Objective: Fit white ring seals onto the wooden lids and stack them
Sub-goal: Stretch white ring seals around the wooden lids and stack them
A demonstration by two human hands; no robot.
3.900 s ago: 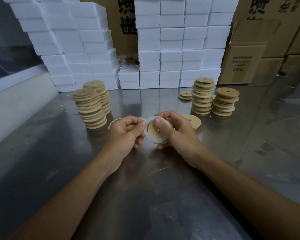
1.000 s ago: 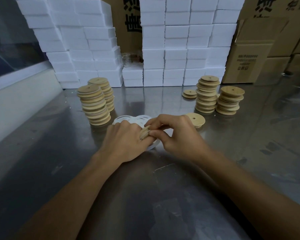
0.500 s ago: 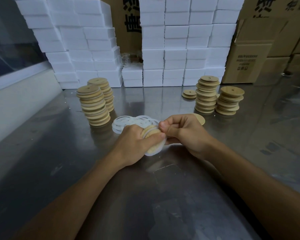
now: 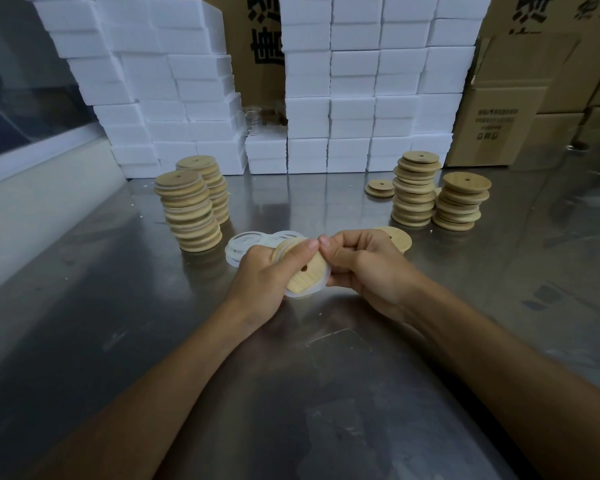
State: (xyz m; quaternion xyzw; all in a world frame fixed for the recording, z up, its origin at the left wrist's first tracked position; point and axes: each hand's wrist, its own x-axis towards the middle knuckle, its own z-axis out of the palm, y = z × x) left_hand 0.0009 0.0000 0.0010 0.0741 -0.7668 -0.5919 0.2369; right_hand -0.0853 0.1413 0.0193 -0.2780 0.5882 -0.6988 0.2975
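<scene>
My left hand [image 4: 264,275] grips a round wooden lid [image 4: 305,271] with a small centre hole, tilted above the steel table [image 4: 153,334]. A white ring seal [image 4: 312,292] hangs partly round the lid's lower edge. My right hand [image 4: 364,265] holds the lid's right side, its thumb meeting my left thumb at the top rim. A pile of loose white ring seals [image 4: 246,242] lies on the table just behind my left hand. One single wooden lid [image 4: 400,237] lies flat behind my right hand.
Two tall stacks of lids [image 4: 191,213] stand at the left, two more stacks [image 4: 414,188] at the right, and a short pile [image 4: 380,188] beside them. White boxes [image 4: 361,98] and cardboard cartons [image 4: 499,126] wall the table's far edge.
The lid has tipped so that its flat face with the hole shows. My hands have lifted slightly from the table, and the seal sits lower round the lid's edge.
</scene>
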